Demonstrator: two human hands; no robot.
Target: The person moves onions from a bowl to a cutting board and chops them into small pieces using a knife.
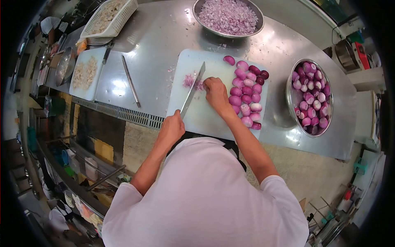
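Steel and likely stiff, the knife (193, 89) angles over the board (207, 121), best held at its near end, where the left hand (172, 127) clamps it, while the right hand (217, 94) bunches beside light, probably slippery onion bits (189, 80), its grip impossible to tell.

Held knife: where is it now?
Left of centre in the head view, the left hand holds the knife over the white board, beside chopped onion.

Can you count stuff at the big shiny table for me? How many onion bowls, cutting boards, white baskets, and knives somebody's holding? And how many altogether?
Onion bowls: 2
Cutting boards: 2
White baskets: 1
Held knives: 1
Total: 6
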